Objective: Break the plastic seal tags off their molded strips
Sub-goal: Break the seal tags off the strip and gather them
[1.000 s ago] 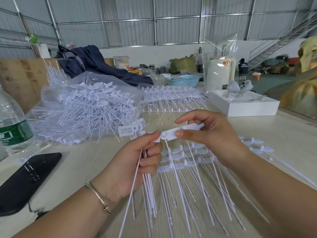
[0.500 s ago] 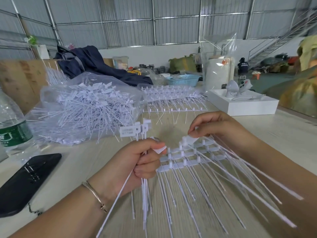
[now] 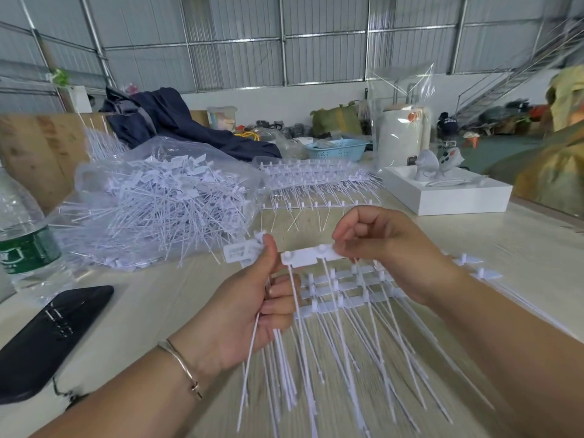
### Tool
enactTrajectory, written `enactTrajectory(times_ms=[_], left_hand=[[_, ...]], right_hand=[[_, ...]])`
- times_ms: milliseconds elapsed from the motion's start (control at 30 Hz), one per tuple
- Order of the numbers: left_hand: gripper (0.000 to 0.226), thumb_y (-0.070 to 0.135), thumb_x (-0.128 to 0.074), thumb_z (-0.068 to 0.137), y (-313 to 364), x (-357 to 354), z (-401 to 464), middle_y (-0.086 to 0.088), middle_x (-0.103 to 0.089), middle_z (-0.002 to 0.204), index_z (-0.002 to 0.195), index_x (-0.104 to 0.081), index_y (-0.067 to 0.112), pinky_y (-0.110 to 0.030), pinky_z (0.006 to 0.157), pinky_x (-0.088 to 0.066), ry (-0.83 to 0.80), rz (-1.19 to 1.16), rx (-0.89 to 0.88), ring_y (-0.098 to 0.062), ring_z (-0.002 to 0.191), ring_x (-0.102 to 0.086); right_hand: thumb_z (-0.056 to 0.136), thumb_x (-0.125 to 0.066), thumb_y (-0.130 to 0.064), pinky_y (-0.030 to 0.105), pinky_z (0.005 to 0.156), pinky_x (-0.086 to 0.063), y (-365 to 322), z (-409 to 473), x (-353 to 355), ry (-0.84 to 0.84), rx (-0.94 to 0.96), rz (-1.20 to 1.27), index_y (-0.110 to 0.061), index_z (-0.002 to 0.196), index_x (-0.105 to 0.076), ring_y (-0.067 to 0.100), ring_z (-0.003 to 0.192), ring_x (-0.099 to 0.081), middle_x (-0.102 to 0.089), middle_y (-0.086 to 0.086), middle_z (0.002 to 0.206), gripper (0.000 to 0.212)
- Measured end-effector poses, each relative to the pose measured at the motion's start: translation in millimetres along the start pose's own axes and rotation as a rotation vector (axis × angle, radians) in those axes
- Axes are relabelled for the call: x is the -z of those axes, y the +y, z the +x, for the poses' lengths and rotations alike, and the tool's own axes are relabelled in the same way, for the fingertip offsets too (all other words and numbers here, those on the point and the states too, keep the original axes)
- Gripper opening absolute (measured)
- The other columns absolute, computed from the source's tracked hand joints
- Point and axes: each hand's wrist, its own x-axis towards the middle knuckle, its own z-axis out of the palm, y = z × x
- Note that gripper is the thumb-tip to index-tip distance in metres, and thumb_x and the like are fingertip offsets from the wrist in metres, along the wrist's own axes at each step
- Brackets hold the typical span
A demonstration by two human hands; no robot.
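Observation:
My left hand (image 3: 252, 305) grips a bundle of separated white seal tags (image 3: 240, 251), their heads sticking up above my thumb and their thin tails hanging below my fist. My right hand (image 3: 379, 248) pinches one end of a white molded strip (image 3: 303, 257) lifted above the table, with tag tails dangling from it. The strip's free end is close to my left thumb. Under both hands lies a stack of more white strips (image 3: 341, 295) with long tails fanned toward me.
A clear bag heaped with loose tags (image 3: 158, 203) sits at the left. More strips (image 3: 316, 181) lie further back. A water bottle (image 3: 25, 241) and black phone (image 3: 47, 339) are at the left; a white box (image 3: 452, 197) stands at the right.
My right hand went down to the stack, picked up a fresh strip and raised it toward my left hand. The left hand kept its bundle and stayed nearly in place.

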Motion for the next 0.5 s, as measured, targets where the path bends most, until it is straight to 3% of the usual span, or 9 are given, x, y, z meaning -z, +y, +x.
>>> enactTrajectory(times_ms=[67, 200, 333, 500], left_hand=[[0.04, 0.054, -0.07, 0.069, -1.0, 0.0, -0.6, 0.006, -0.017, 0.059, 0.058, -0.044, 0.025, -0.015, 0.031, -0.016, 0.029, 0.131, -0.056, -0.004, 0.04, -0.014], [0.025, 0.025, -0.081, 0.064, -2.6, 3.8, -0.7, 0.007, -0.015, 0.056, 0.066, -0.056, 0.02, -0.015, 0.032, -0.015, 0.079, 0.276, -0.101, -0.006, 0.04, -0.012], [0.031, 0.025, -0.074, 0.073, -1.4, 3.5, 0.5, 0.008, -0.017, 0.056, 0.06, -0.046, 0.025, -0.016, 0.032, -0.011, 0.085, 0.166, -0.113, -0.004, 0.039, -0.013], [0.03, 0.026, -0.069, 0.08, -0.4, 3.7, -0.2, 0.01, -0.019, 0.054, 0.06, -0.047, 0.026, -0.014, 0.031, -0.013, -0.002, 0.099, -0.138, -0.001, 0.037, -0.017]], right_hand=[[0.078, -0.071, 0.008, 0.018, 0.062, -0.046, 1.4, -0.5, -2.5, 0.014, -0.002, -0.046, -0.001, 0.083, -0.065, 0.01, 0.058, -0.054, -0.061, 0.002, 0.064, 0.012], [0.076, -0.077, -0.001, 0.025, 0.064, -0.047, 1.9, -1.9, -6.0, 0.016, -0.046, -0.127, -0.002, 0.081, -0.068, 0.014, 0.06, -0.057, -0.065, 0.004, 0.066, 0.011], [0.075, -0.079, -0.007, 0.016, 0.056, -0.043, -0.5, -1.7, -5.1, 0.027, -0.064, -0.126, -0.003, 0.079, -0.068, 0.009, 0.054, -0.053, -0.063, 0.003, 0.062, 0.013], [0.077, -0.077, -0.01, 0.023, 0.065, -0.041, -1.0, -2.2, -4.1, -0.037, -0.083, -0.095, -0.005, 0.083, -0.068, 0.017, 0.066, -0.05, -0.061, 0.008, 0.072, 0.011]])
